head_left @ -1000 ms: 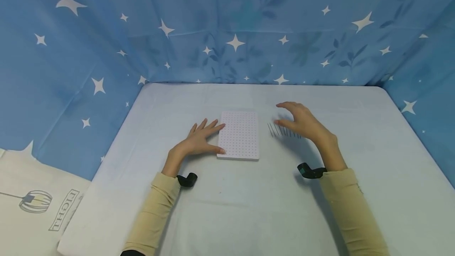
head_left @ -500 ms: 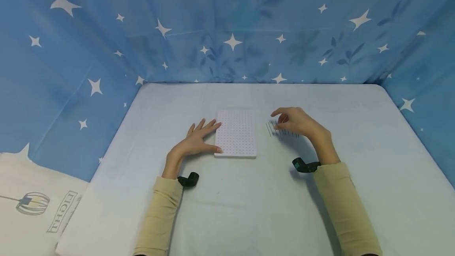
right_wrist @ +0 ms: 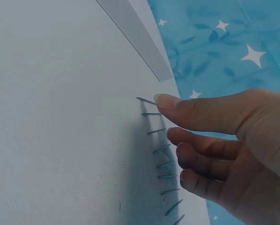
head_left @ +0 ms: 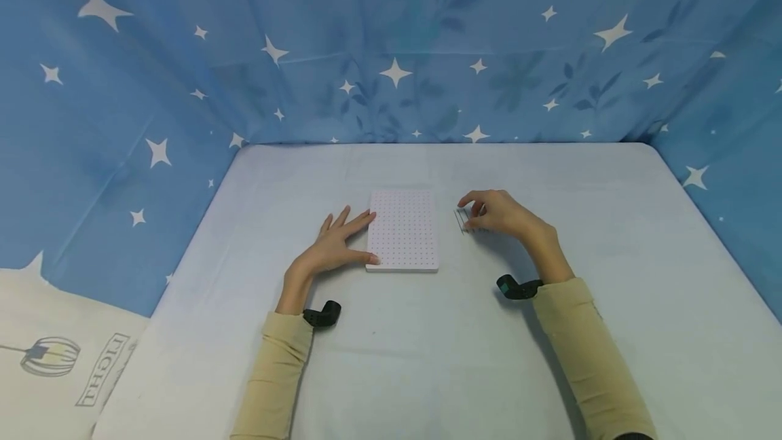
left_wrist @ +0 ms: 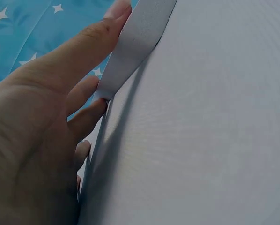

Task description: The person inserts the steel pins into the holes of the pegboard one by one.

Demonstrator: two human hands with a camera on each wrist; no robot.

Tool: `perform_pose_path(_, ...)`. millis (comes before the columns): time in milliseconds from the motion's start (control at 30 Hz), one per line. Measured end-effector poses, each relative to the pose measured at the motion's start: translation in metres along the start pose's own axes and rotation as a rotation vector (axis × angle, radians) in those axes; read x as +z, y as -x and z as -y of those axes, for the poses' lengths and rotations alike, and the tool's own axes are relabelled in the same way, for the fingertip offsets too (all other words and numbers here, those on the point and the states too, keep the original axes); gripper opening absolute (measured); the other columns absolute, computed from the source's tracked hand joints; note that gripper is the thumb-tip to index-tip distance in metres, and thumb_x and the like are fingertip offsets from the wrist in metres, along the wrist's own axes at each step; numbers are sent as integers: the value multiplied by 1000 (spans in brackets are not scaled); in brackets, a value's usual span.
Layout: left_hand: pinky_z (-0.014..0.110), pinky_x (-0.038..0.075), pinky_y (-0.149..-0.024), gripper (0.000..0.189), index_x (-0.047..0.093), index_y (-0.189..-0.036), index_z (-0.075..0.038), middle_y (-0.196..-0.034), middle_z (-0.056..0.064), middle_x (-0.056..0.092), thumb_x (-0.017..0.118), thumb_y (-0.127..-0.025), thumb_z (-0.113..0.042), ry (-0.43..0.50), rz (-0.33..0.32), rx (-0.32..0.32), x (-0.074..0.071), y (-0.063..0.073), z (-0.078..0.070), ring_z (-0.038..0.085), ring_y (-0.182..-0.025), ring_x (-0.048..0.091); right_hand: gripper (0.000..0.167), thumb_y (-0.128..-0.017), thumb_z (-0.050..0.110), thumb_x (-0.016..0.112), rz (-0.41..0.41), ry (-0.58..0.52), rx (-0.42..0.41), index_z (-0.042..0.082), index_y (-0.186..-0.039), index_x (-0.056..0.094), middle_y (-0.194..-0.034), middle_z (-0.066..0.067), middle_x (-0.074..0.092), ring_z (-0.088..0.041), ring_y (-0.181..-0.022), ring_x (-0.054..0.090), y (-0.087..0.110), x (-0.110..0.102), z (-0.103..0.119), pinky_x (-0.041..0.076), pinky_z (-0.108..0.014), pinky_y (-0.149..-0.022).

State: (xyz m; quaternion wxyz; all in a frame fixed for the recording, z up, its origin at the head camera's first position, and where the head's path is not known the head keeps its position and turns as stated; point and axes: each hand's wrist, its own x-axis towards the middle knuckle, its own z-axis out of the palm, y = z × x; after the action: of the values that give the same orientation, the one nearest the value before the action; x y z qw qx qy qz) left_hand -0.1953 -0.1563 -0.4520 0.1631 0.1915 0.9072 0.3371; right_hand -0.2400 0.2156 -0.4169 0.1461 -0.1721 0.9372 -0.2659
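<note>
A white pegboard [head_left: 403, 231] with rows of small holes lies flat on the table. My left hand [head_left: 326, 250] rests at its left side with fingers spread, thumb on the near left corner and index fingertip on the left edge. In the left wrist view the thumb touches the board's side wall [left_wrist: 140, 42]. To the right of the board, several thin dark metal pins [right_wrist: 152, 114] lie in a row. Over them is my right hand [head_left: 504, 214], thumb and index finger bent and apart. In the right wrist view the thumb overlaps the endmost pin [right_wrist: 144, 100]; the index finger is hidden.
A white-covered table [head_left: 391, 372] carries everything. Blue star-patterned curtain [head_left: 342, 39] hangs behind and along the sides. A cream cloth [head_left: 55, 338] with a printed lamp lies beyond the table's left edge.
My right hand has lowered and moved left along the pins toward the leftmost one, its thumb and index finger drawing closer together. The left hand stays at the board; the whole view has shifted slightly.
</note>
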Motion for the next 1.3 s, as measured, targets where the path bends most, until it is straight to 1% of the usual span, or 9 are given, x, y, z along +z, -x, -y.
perform_pose_path(100, 53, -15, -127, 98, 30, -164, -27, -172, -3, 22, 82, -83, -49, 13, -3, 1, -1, 1, 0, 29, -161, -8, 44, -90, 17, 79, -1, -2, 7, 5, -131, 66, -105, -17, 68, -25, -84, 61, -2, 1, 1, 51, -35, -72)
perform_pose_path(367, 51, -16, -127, 98, 29, -164, -27, -172, -4, 21, 81, -84, -49, -7, 2, -2, -2, 1, 3, 28, -161, -9, 48, -88, 19, 82, 20, -3, -3, 6, -132, 66, -99, -14, 69, -24, -82, 60, -4, 5, 5, 50, -34, -73)
perform_pose_path(500, 52, -15, -127, 97, 30, -164, -28, -171, -4, 22, 82, -84, -49, 0, -8, 9, -2, 0, 3, 28, -161, -8, 50, -88, 19, 83, 19, 9, 2, 6, -132, 64, -93, -13, 67, -23, -79, 58, -4, 5, 6, 48, -34, -70)
perform_pose_path(700, 51, -15, -128, 97, 31, -163, -28, -171, -5, 23, 82, -83, -50, -7, -11, 8, -1, 0, 4, 27, -161, -8, 55, -86, 17, 84, 34, 27, 3, 6, -134, 60, -86, -10, 63, -21, -74, 54, -6, 8, 4, 44, -31, -66)
perform_pose_path(933, 51, -16, -127, 98, 31, -163, -27, -171, -3, 24, 82, -83, -50, -1, -9, 14, 2, 0, 4, 28, -161, -7, 58, -86, 16, 84, 35, 19, 2, 6, -138, 59, -82, -9, 62, -20, -71, 52, -3, 11, 4, 43, -31, -65)
perform_pose_path(1100, 50, -17, -127, 97, 32, -163, -28, -171, -4, 24, 82, -83, -51, -2, -16, 13, 3, -1, 5, 27, -161, -7, 57, -87, 17, 83, 51, 27, 15, 9, -140, 60, -81, -7, 61, -20, -71, 52, -1, 10, 5, 43, -31, -64)
perform_pose_path(1300, 50, -17, -127, 96, 31, -163, -27, -171, -4, 23, 82, -84, -49, -1, -16, 10, 2, -2, 6, 27, -161, -7, 53, -89, 18, 82, 63, 27, 21, 10, -137, 62, -81, -7, 60, -20, -71, 51, -1, 9, 5, 42, -31, -64)
